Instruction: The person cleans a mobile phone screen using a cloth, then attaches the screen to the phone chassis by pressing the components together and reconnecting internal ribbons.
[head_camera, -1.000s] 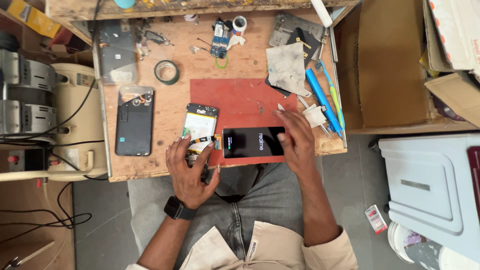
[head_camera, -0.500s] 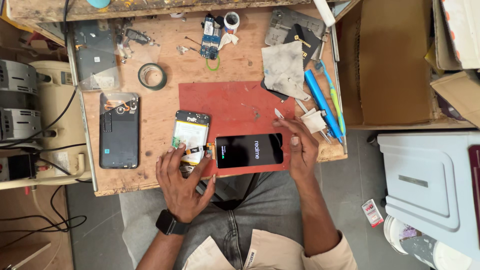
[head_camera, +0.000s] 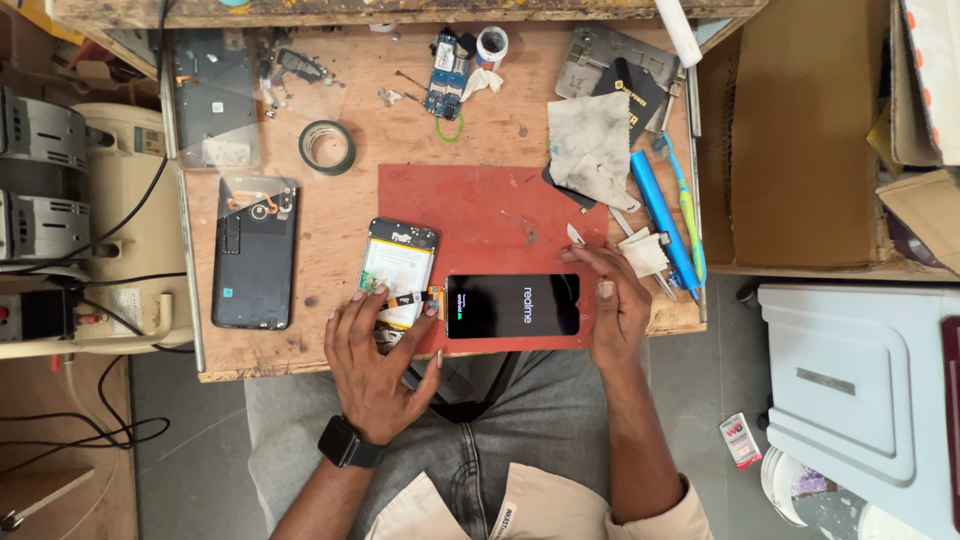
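Note:
An opened phone body (head_camera: 397, 272) with its pale battery showing lies on the left edge of a red mat (head_camera: 480, 215). A detached black screen (head_camera: 513, 306), lit with a logo, lies beside it, joined by a small flex cable. My left hand (head_camera: 378, 356), with a black wristwatch, rests its fingertips on the phone body's lower end and the cable. My right hand (head_camera: 612, 305) presses on the screen's right end, fingers spread.
A black phone back cover (head_camera: 254, 252) lies at the left. A tape roll (head_camera: 327, 146), circuit board (head_camera: 443, 75), dirty cloth (head_camera: 590, 150) and blue tools (head_camera: 663, 220) sit on the wooden bench (head_camera: 300, 345). Grey machines (head_camera: 40, 190) stand left, a cardboard box (head_camera: 790, 140) right.
The camera view shifted, so the bench now sits lower and more to the left in the frame. My right hand slid to the screen's right end. The left hand stayed on the phone body.

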